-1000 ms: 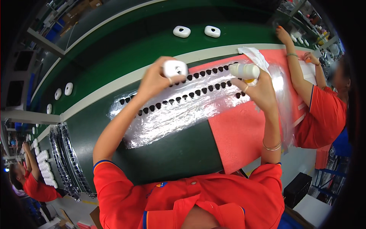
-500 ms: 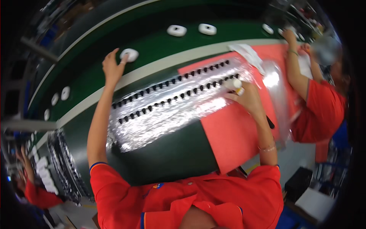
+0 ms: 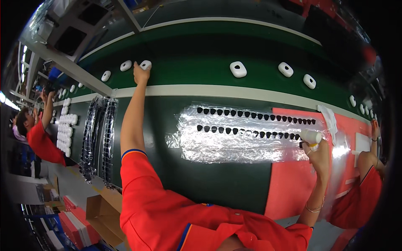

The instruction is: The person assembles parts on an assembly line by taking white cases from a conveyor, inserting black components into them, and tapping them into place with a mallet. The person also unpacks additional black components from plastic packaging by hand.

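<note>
White case (image 3: 145,64) moved left, bottle (image 3: 310,136) held sideways

I see the person's left grip (image 3: 140,76) with fingers and thumb around a white case (image 3: 145,64) at the green belt (image 3: 188,71), arm stretched far forward. I make out the right grip (image 3: 320,156) holding a white bottle (image 3: 310,136) beside the right end of the lower row of black pieces (image 3: 221,130). Two such rows lie on clear film (image 3: 226,148), which from here I see spread over the dark counter (image 3: 213,182) and a pink mat (image 3: 289,178). Other cases (image 3: 238,69) sit spaced along the belt.
</note>
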`<state>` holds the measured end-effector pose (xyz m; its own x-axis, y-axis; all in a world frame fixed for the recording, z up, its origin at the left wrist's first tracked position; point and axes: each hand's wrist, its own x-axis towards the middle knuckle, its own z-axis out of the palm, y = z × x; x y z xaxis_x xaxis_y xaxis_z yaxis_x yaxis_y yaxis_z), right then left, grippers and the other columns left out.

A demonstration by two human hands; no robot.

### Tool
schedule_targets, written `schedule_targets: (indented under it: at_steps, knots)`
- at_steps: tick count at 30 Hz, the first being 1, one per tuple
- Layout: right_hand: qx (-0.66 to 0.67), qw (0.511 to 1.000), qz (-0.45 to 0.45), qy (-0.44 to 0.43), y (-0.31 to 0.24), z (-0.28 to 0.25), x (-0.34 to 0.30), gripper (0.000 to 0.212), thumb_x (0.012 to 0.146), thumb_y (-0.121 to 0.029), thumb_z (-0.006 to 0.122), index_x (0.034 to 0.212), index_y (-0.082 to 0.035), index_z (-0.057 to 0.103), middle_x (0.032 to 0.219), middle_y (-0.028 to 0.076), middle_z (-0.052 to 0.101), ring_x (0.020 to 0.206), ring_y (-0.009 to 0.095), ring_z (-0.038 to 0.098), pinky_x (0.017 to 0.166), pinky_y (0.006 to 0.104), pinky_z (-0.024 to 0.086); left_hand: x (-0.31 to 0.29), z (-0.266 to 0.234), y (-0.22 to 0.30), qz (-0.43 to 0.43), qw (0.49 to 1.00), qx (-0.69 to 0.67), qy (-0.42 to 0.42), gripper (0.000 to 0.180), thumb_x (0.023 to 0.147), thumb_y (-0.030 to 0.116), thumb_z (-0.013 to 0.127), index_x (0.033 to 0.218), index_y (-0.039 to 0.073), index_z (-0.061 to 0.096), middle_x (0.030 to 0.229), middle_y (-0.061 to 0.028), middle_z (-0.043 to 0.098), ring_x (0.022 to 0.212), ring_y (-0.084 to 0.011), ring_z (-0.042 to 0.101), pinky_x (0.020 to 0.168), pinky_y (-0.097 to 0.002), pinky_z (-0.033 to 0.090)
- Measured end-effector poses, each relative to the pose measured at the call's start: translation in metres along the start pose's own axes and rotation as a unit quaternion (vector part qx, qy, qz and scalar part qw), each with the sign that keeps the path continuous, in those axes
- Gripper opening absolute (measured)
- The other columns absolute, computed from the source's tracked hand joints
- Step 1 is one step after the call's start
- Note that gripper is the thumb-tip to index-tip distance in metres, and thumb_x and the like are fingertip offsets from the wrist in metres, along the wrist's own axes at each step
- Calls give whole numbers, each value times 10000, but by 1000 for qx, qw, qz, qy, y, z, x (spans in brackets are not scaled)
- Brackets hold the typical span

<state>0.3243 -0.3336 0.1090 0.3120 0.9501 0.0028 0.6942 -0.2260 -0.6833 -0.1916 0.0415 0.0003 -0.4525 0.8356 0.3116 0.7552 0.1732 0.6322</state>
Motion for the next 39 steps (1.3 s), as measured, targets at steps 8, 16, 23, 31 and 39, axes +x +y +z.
schedule_targets:
  at_steps: [8,16,23,31,39]
  knots:
    - [208,977,-50,-20,-79,33,20,252,719,-76,653,951,-5,588,711,18,592,512,45,487,426,183,365,-175,-20,153,145,836,-353,-395,552,655,7,692,1153,35,456,1023,-71,537,933,-162,537,809,-276,462]
    - [205,964,-165,20,-86,50,22,270,708,-33,640,955,-6,536,862,58,581,800,125,573,712,254,461,-301,-79,232,43,599,-440,-668,507,770,-79,551,1189,65,303,1031,-124,494,790,-216,616,659,-281,539]
    - [166,970,-174,16,-81,48,19,272,686,-18,636,931,-18,517,818,72,577,779,157,580,687,278,461,-307,-78,240,74,591,-420,-685,507,766,-77,560,1186,37,299,995,-122,510,762,-200,619,643,-273,538]
    - [122,979,-162,27,-84,46,15,386,701,-41,656,1040,-20,472,935,106,536,847,167,568,718,272,457,-304,-72,234,95,594,-445,-663,453,776,-38,574,1160,28,343,898,-107,546,646,-157,601,550,-262,521]
    - [85,980,-153,-90,-87,53,10,328,759,-104,625,1052,-37,491,899,99,594,836,181,591,715,277,455,-298,-66,227,76,582,-440,-680,440,766,-46,575,1143,36,363,808,-82,561,566,-132,582,502,-253,500]
